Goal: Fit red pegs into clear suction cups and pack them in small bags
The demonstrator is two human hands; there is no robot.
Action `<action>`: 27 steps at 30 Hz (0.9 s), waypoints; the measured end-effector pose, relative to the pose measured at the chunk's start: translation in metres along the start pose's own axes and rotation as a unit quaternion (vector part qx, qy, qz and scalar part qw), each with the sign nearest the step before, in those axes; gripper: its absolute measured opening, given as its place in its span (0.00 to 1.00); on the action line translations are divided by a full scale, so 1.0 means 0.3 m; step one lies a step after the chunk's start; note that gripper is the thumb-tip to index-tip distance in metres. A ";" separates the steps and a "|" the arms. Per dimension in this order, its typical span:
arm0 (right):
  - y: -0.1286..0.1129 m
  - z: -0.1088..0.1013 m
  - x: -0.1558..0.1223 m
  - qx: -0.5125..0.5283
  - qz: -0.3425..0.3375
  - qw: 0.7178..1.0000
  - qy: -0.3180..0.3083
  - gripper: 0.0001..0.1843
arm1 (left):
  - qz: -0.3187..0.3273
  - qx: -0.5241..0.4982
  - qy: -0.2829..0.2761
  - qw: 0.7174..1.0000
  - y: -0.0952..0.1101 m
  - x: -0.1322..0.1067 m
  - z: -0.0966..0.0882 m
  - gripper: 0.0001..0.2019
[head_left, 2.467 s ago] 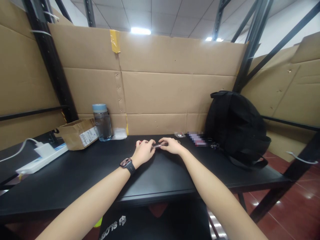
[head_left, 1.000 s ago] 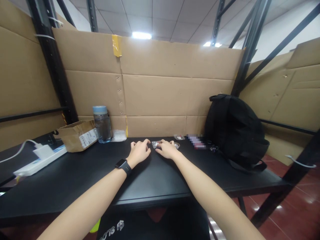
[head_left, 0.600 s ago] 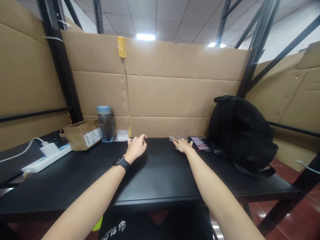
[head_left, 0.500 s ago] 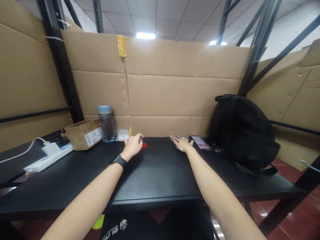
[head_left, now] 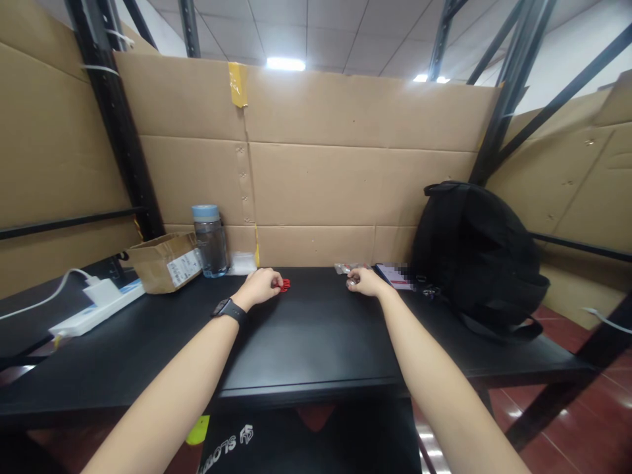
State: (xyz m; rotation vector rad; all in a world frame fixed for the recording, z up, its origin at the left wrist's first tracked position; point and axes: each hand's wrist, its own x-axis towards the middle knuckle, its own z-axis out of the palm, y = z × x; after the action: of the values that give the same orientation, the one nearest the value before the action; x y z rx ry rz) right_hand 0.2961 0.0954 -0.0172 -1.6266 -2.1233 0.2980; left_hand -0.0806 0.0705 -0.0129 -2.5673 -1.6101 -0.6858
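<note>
My left hand [head_left: 259, 288], with a black watch on its wrist, rests on the black table [head_left: 316, 342] with curled fingers on a small red object [head_left: 285, 284]. My right hand [head_left: 363, 282] lies further right, fingers pinched on a small shiny piece I cannot name. Just beyond it sit small clear packets [head_left: 344, 268] and a phone [head_left: 391, 276] with a blurred screen.
A black backpack [head_left: 476, 253] stands at the right of the table. At the back left are a water bottle [head_left: 210, 240], a clear bag [head_left: 241, 263], an open cardboard box [head_left: 165, 261] and a white power strip [head_left: 93, 306]. Cardboard walls enclose the desk.
My hands were together at mid-table. They have parted: the left went to the red object, the right toward the packets by the phone and now pinches a small piece.
</note>
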 end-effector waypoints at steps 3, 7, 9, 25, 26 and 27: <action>-0.007 0.002 -0.002 -0.003 0.000 1.000 0.008 0.23 | 0.014 0.022 -0.021 0.999 0.006 -0.003 -0.012 0.08; -0.017 -0.004 -0.006 -0.002 -0.002 1.000 0.013 0.25 | 0.005 0.030 -0.043 0.999 0.020 -0.008 -0.018 0.06; -0.019 -0.006 -0.007 0.001 -0.005 1.000 0.012 0.26 | -0.002 0.035 -0.052 0.998 0.025 -0.008 -0.015 0.07; -0.010 -0.007 0.003 0.042 -0.046 0.995 0.077 0.22 | 0.030 -0.023 0.061 0.997 0.101 -0.011 0.000 0.07; -0.019 -0.005 0.001 0.053 -0.050 0.994 0.079 0.22 | 0.036 -0.042 0.065 0.996 0.103 -0.010 0.000 0.06; -0.031 -0.004 -0.002 0.066 -0.056 0.993 0.080 0.22 | 0.040 -0.058 0.070 0.995 0.105 -0.009 0.000 0.04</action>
State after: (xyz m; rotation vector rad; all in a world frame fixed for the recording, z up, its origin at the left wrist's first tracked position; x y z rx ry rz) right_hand 0.2889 0.0921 -0.0124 -1.4044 -2.0205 0.2576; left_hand -0.0543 0.0538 -0.0077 -2.5772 -1.4595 -0.9549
